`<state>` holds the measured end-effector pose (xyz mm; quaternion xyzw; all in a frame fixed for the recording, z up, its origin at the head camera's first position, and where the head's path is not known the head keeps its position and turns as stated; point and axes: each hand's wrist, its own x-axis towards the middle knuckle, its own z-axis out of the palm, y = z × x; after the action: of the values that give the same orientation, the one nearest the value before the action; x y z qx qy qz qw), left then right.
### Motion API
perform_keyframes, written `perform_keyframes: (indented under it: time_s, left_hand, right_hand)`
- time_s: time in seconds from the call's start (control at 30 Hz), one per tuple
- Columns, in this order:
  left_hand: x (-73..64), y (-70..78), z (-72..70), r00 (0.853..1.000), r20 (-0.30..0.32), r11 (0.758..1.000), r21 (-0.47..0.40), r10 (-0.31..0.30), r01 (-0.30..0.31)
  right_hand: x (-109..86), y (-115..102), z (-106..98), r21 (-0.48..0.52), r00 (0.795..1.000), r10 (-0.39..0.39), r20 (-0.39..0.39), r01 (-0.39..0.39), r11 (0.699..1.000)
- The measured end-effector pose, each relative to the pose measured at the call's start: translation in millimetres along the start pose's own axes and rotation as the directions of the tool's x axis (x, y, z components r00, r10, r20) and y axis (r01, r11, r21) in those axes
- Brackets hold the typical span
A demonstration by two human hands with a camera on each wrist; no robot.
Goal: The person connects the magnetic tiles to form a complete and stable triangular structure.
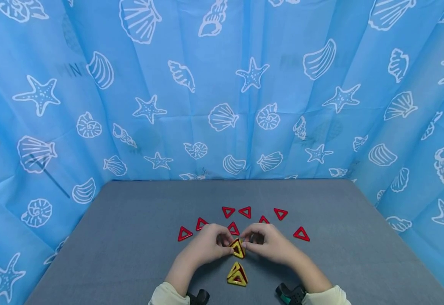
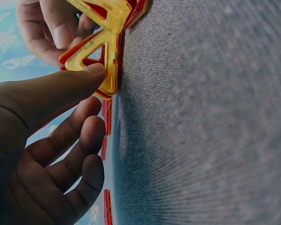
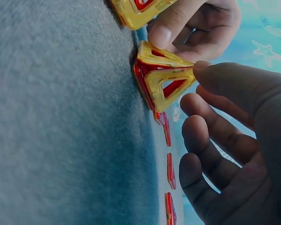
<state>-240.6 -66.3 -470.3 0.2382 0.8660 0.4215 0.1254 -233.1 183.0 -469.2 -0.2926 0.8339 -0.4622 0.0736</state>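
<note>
Between both hands stands a small pyramid (image 1: pixel 241 255) of yellow and red triangular magnetic tiles with hollow centres. My left hand (image 1: pixel 208 243) pinches it from the left, its thumb (image 2: pixel 86 77) pressed on a yellow face; the other fingertips there are partly hidden. From the right, my right hand (image 1: pixel 271 243) pinches the top of the pyramid between thumb (image 3: pixel 225 75) and index finger, the other fingers loosely bent. A second yellow and red pyramid (image 1: pixel 232 280) sits on the table just nearer to me, touched by neither hand.
Several flat red triangular tiles (image 1: pixel 301 239) lie in a loose arc beyond the hands on the grey cloth-covered table (image 1: pixel 130 237). A blue curtain (image 1: pixel 222 84) with white shells and starfish hangs along the back and sides.
</note>
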Motion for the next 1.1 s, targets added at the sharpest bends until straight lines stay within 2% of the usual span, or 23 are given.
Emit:
perform_keyframes:
  time_s: [0.4,1.1]
  left_hand:
    - [1.2,2.1,1.6,1.000,0.001,1.000,-0.015,-0.011,0.012]
    - [0.1,2.4,3.6,0.999,0.009,0.999,-0.020,-0.033,0.033]
  right_hand:
    - [1.1,-0.1,1.9,-0.021,1.000,0.000,0.017,0.001,1.000]
    - [-0.8,-4.0,6.3,0.003,1.000,-0.011,0.010,0.011,1.000]
